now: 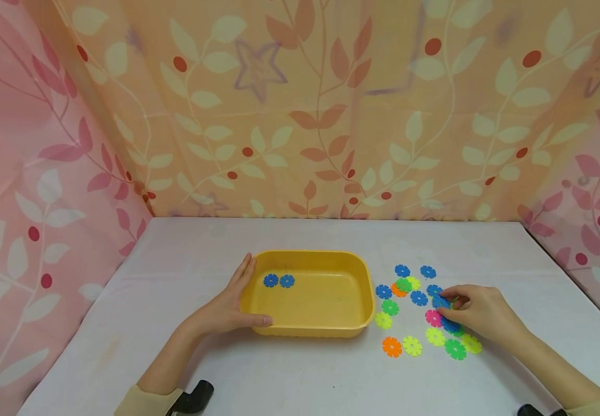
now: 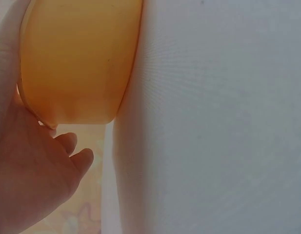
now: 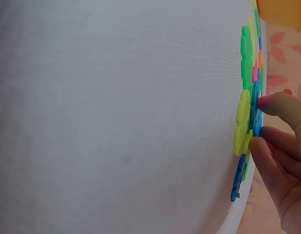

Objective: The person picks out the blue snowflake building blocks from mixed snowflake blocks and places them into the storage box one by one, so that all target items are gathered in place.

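Observation:
A yellow tray (image 1: 307, 332) stands on the table with two blue discs (image 1: 278, 281) inside, near its left end. My left hand (image 1: 222, 309) holds the tray's left end, thumb over the front rim and fingers along the side; the left wrist view shows this hand (image 2: 35, 170) against the tray wall (image 2: 77, 63). To the right lies a spread of notched discs in several colours. Over it, my right hand (image 1: 487, 312) pinches a blue disc (image 1: 441, 301) between thumb and fingers. In the right wrist view, fingertips of that hand (image 3: 287, 146) touch a blue disc (image 3: 256, 109).
Loose discs, among them orange (image 1: 392, 347), yellow (image 1: 412, 346), green (image 1: 455, 349) and pink (image 1: 433, 318), lie flat right of the tray, some overlapping. A white cloth (image 1: 331, 381) covers the table. Patterned curtains (image 1: 310, 127) hang behind it and at both sides.

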`<action>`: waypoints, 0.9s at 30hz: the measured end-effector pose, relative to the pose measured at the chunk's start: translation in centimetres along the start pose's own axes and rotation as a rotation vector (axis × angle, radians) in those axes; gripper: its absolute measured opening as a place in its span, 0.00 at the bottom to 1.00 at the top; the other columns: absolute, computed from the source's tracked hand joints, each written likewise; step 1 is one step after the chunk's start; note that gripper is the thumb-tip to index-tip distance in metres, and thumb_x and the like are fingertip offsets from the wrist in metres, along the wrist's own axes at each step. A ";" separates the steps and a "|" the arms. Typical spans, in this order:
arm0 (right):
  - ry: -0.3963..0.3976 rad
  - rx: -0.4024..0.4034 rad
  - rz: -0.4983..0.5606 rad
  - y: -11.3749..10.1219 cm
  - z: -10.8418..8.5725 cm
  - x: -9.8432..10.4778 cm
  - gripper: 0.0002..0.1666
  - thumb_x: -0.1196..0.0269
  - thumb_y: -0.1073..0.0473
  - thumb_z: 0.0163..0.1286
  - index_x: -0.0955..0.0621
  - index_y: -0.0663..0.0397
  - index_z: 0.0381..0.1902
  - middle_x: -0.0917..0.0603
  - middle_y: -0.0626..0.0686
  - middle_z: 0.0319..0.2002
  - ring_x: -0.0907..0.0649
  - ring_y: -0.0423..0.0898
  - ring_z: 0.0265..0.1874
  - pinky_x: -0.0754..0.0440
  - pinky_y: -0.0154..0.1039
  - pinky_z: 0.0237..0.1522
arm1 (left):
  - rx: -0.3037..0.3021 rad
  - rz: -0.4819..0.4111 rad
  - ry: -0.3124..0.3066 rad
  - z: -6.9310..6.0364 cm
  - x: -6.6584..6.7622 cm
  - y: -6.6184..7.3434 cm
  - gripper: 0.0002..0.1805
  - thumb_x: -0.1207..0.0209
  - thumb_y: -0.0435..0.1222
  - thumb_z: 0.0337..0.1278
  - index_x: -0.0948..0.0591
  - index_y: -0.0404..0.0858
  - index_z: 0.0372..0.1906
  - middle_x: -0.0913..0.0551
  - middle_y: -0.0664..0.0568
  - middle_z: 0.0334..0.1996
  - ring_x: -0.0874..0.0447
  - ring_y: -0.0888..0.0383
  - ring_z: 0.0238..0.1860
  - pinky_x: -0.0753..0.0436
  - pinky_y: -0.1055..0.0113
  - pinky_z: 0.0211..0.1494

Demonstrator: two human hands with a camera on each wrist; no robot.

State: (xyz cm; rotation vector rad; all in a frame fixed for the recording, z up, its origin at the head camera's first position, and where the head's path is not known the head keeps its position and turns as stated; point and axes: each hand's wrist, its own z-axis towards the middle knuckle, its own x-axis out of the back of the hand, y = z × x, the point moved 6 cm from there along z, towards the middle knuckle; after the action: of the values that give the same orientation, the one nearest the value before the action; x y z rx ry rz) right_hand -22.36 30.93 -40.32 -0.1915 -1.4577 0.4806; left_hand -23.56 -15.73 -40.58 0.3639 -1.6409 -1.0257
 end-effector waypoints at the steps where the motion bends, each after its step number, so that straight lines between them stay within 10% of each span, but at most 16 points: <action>1: -0.002 -0.001 -0.001 0.1 0.0 0.0 0.24 0.24 0.46 0.52 0.13 0.55 0.42 0.19 0.42 0.26 0.22 0.40 0.27 0.22 0.31 0.30 | 0.000 0.000 0.000 0.0 0.0 0.0 0.70 0.26 0.56 0.39 0.63 0.45 0.78 0.73 0.60 0.77 0.71 0.48 0.77 0.53 0.41 0.72; 17: -0.016 -0.141 0.134 0.4 0.4 -0.1 0.29 0.28 0.39 0.56 0.15 0.54 0.45 0.17 0.43 0.28 0.20 0.44 0.34 0.25 0.33 0.31 | 0.013 -0.014 -0.004 0.0 0.0 0.1 0.71 0.26 0.56 0.39 0.63 0.45 0.79 0.73 0.60 0.77 0.70 0.49 0.77 0.52 0.42 0.72; 27: -0.059 -0.157 0.585 -3.1 1.5 -0.5 0.28 0.29 0.47 0.60 0.18 0.60 0.51 0.13 0.55 0.42 0.14 0.47 0.39 0.17 0.32 0.39 | 0.008 -0.011 -0.005 0.0 0.0 0.1 0.70 0.26 0.56 0.39 0.63 0.43 0.78 0.73 0.59 0.77 0.70 0.48 0.77 0.53 0.41 0.72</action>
State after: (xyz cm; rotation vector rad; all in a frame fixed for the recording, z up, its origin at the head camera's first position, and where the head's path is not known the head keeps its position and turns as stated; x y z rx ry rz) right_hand -23.19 27.69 -39.33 -0.7461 -1.4889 0.8483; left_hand -23.55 -15.66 -40.53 0.3768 -1.6497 -1.0291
